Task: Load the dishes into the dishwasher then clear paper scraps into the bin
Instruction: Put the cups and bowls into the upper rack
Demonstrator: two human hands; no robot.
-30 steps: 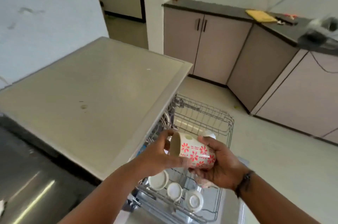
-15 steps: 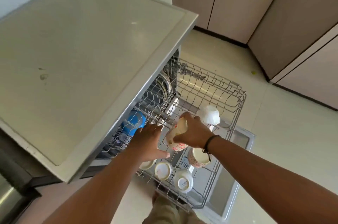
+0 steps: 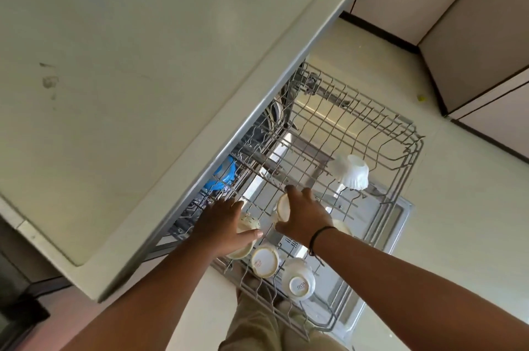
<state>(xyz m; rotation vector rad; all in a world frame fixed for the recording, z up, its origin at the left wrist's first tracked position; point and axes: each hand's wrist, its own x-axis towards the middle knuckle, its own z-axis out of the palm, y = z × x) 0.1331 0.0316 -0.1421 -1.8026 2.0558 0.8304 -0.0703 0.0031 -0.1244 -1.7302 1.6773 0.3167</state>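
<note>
A wire dishwasher rack (image 3: 400,133) is pulled out below the white dishwasher top (image 3: 143,64). My right hand (image 3: 306,216) grips a cream mug (image 3: 282,207) with red flowers, lowered mouth-down into the rack's near middle. My left hand (image 3: 226,221) hovers flat with fingers spread over an upturned cup (image 3: 247,224) at the rack's left side. Two more upturned cups (image 3: 264,260) (image 3: 299,279) stand at the near edge. A white fluted bowl (image 3: 350,171) sits upside down further right.
A blue item (image 3: 221,176) lies inside the dishwasher behind the rack. The open dishwasher door (image 3: 400,216) lies under the rack. Beige cabinets (image 3: 472,21) line the far right. My trouser legs (image 3: 257,327) stand against the rack's near edge.
The view tilted down toward the rack. My right hand carried the flowered mug from chest height down into the rack. My left hand let go of it and moved over the left cups.
</note>
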